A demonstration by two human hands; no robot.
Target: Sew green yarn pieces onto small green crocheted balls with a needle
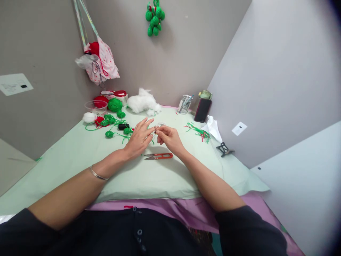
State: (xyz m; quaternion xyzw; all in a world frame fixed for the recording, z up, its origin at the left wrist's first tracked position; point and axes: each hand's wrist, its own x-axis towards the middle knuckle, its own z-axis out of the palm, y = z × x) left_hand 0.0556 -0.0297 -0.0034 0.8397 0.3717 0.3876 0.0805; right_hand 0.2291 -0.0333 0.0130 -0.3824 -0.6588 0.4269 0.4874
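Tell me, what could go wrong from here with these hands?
The snips lie just below both hands, blade tips toward the left forearm, so a lowered arm might get nicked. Loose strands of green yarn lie close beside the left hand and could snag. The right hand seems to pinch something too small to make out, which might slip.

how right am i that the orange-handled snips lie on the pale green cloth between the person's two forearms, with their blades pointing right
Not quite: the blade direction is wrong. The head view shows the blades pointing left, with the orange handle to the right. The snips do lie on the pale green cloth between the two forearms.
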